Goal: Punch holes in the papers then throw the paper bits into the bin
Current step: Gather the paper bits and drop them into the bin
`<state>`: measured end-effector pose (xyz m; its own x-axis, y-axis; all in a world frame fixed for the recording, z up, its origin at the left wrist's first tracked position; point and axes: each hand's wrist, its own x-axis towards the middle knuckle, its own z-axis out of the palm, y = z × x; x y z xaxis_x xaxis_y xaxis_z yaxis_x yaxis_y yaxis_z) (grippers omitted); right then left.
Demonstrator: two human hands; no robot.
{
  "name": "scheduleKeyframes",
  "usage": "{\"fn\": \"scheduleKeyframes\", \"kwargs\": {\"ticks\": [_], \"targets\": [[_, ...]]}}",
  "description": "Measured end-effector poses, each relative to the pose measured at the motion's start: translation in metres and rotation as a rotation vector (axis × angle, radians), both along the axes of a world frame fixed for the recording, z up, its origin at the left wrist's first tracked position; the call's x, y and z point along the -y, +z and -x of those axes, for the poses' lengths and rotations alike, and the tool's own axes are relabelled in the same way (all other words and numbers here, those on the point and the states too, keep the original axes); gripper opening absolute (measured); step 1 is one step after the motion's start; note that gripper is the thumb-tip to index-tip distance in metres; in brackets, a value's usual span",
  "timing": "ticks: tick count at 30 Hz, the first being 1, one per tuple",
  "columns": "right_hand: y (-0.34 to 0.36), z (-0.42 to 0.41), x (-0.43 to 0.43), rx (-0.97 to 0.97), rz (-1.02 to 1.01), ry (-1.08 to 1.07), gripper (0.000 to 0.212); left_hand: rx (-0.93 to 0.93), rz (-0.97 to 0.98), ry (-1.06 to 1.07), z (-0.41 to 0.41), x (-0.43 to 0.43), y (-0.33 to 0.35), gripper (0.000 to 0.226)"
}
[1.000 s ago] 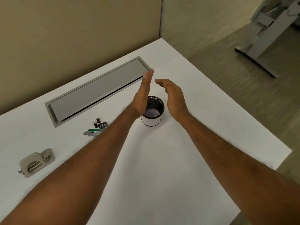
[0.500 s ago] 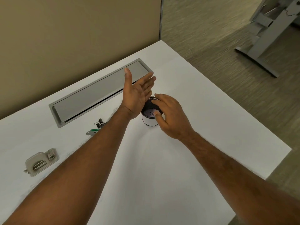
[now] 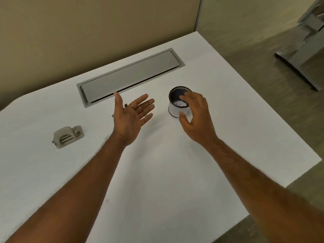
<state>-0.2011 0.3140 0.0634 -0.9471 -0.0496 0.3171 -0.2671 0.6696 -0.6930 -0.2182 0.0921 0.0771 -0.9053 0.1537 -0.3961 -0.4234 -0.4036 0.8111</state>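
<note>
Smooth white desk (image 3: 157, 172); cylindrical bin (image 3: 173, 109) holds tiny paper bits (image 3: 180, 103).

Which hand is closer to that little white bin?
Right. The right hand is at the bin, fingers over its opening; the left hand is open, palm up, to the bin's left, clear of it.
</note>
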Motion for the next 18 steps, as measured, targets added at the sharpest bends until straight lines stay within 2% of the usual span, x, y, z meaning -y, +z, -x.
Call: {"fn": "scheduleKeyframes", "kwargs": {"ticks": [6, 9, 11, 15, 18], "targets": [[-0.017, -0.047, 0.043, 0.076, -0.01, 0.128, 0.045, 0.046, 0.03, 0.13, -0.072, 0.066, -0.014, 0.084], [-0.029, -0.073, 0.068, 0.178, -0.05, 0.218, 0.043, 0.056, 0.135, 0.163, -0.109, 0.099, -0.022, 0.069], [-0.038, -0.09, 0.085, 0.246, -0.075, 0.288, 0.043, 0.044, 0.295, 0.157, -0.134, 0.12, -0.03, 0.061], [-0.06, -0.124, 0.116, 0.378, -0.185, 0.429, 0.048, -0.042, 0.747, 0.054, -0.187, 0.155, -0.054, 0.047], [-0.077, -0.144, 0.136, 0.38, -0.353, 0.557, 0.059, -0.146, 1.116, -0.094, -0.222, 0.174, -0.076, 0.061]]}}
